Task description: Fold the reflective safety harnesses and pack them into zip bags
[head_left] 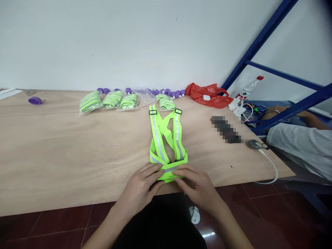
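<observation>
A neon yellow-green reflective vest (178,136) made of straps with silver stripes lies on the table in front of me. Its two shoulder straps, each with a black slide buckle, point away from me and cross behind. The waist band is gathered at the near end. My left hand (141,185) pinches the left part of that band between thumb and fingers. On its right part, my right hand (195,183) has a similar pinch. Beyond the vest, several clear bags (90,102) with folded vests of the same kind stand in a row.
Purple rolls (168,92) line the wall, and a purple ring (35,100) lies far left. A red plastic bag (207,95), a bottle (250,88), a blurred dark object (225,129) and a round corded device (254,144) are right. A blue metal frame (259,41) borders the table; a person's clothed leg shows beyond.
</observation>
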A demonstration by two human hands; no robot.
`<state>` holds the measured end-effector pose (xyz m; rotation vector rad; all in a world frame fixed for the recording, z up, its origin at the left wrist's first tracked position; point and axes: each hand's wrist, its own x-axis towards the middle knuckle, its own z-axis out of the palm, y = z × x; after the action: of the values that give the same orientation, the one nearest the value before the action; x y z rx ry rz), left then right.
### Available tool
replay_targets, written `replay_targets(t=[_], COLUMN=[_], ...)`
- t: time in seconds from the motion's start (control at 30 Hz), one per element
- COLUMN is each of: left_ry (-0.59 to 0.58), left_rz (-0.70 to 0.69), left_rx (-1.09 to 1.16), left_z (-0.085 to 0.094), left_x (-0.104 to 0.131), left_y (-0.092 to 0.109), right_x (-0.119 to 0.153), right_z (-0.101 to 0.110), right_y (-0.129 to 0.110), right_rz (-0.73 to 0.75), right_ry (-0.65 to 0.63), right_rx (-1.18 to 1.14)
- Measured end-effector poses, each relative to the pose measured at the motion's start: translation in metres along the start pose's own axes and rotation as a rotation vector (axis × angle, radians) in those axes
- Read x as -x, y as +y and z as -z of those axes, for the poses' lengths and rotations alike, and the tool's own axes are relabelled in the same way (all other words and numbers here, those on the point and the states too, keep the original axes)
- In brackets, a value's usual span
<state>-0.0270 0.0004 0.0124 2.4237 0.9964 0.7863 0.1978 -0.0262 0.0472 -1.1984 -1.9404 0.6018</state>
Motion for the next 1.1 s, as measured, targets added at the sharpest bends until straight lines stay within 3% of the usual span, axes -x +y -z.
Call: replay_targets(t=[0.23, 0.57, 0.9, 1.1], left_ry=[-0.017, 0.045, -0.156, -0.172], left_rz=[-0.033, -0.091, -0.09, 0.016], left_rx=[-0.051, -0.181, -0.235, -0.262], left_z=[0.002, -0.001, -0.016, -0.017], left_x=[-0.004, -0.011, -0.004, -0.004], left_y=[0.0, 0.013, 0.021, 0.028], right_x=[0.01, 0.025, 0.033, 0.038], right_z=[0.011, 0.011, 0.002, 0.0], right_y=[0.026, 0.039, 0.04, 0.038], right_rz=[0.022, 0.209, 0.162, 0.16], right_ry=[0.175, 0.114, 0.072, 0.07], right_rx=[0.16, 0.357, 0.367, 0.367])
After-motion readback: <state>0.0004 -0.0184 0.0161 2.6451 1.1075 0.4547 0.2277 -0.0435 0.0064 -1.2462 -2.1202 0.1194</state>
